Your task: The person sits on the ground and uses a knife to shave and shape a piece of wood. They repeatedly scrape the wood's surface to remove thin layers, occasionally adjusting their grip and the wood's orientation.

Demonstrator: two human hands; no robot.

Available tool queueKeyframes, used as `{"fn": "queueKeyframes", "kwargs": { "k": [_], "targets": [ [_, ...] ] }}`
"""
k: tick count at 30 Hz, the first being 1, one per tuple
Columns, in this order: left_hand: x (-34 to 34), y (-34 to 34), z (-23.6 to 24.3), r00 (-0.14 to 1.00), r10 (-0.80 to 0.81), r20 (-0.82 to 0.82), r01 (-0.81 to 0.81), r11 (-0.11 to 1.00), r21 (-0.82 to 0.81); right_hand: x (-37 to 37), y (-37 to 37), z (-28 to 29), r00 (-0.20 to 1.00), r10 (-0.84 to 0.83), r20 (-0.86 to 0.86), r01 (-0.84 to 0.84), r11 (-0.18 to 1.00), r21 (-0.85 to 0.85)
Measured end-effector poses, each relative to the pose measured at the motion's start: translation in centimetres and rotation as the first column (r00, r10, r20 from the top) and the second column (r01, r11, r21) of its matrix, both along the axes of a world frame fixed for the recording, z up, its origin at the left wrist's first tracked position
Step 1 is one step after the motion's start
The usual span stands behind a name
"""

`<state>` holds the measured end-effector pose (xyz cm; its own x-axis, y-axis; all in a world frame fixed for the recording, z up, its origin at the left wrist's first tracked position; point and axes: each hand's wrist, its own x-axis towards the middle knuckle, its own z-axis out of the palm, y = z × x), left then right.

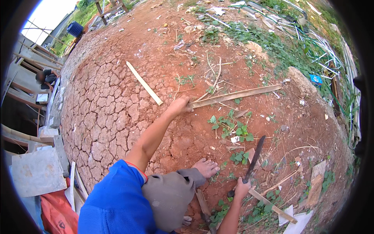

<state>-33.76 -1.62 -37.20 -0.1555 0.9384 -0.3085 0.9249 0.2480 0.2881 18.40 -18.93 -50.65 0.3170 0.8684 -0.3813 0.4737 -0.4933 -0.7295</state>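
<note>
Strip (237, 94) in the left hand (181, 106), machete (255, 160) in the right hand (242, 189)

The strip reaches from the left hand out to the right, ahead of the right hand; whether its far end touches the soil (183, 144) cannot be told. The left hand is clenched around its near end, the right hand around the machete's handle, blade pointing forward. The strip looks like thin wood: probably light, fairly stiff, rough rather than slippery, liable to split along the grain. Held so near one end, it likely feels tip-heavy; a grip nearer the middle should balance better. A pointed stake (143, 82) lies ahead and left of the left hand.
</note>
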Motion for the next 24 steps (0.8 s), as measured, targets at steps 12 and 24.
{"fn": "queueKeyframes", "kwargs": {
  "k": [12,24],
  "targets": [
    [14.7,-8.4,16.2,0.352,-0.028,0.935,-0.280,0.951,0.134,-3.6,0.3,11.8,0.780,-0.349,-0.519,0.245,0.934,-0.260],
    [15.1,-5.3,32.8,0.874,-0.405,0.267,0.205,0.807,0.553,-0.7,-12.5,22.1,0.790,-0.428,-0.439,0.342,0.902,-0.264]
  ]
}}
